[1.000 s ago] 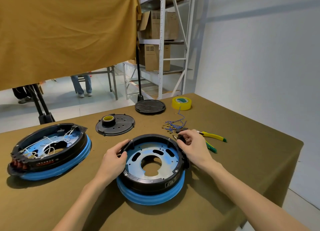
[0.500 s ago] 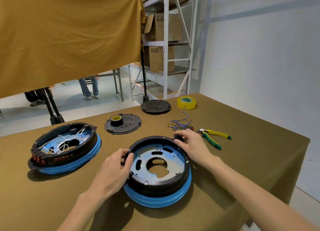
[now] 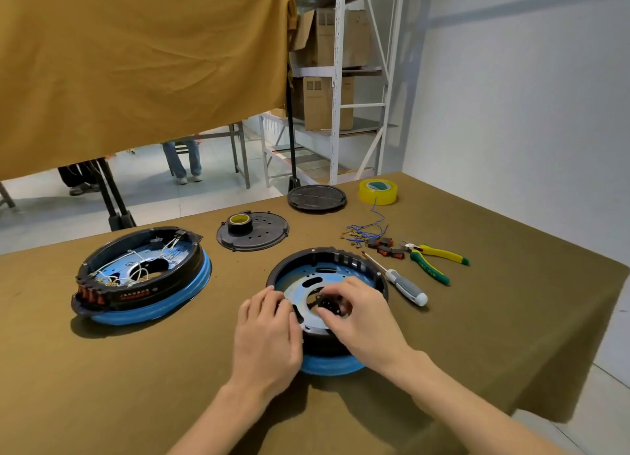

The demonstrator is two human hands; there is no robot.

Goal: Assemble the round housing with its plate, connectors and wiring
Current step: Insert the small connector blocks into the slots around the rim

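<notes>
Round housing sits mid-desk, plate inside. Our left hand braces the near rim, fingers curled over it. Right hand pinches a small black connector over the plate's centre hole; we should align it squarely before pressing. Seating point hidden under fingers.

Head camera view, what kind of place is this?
Probably a small assembly workshop or stockroom: metal shelving with cardboard boxes, and a cloth-covered table holding housings, pliers and a screwdriver.
</notes>
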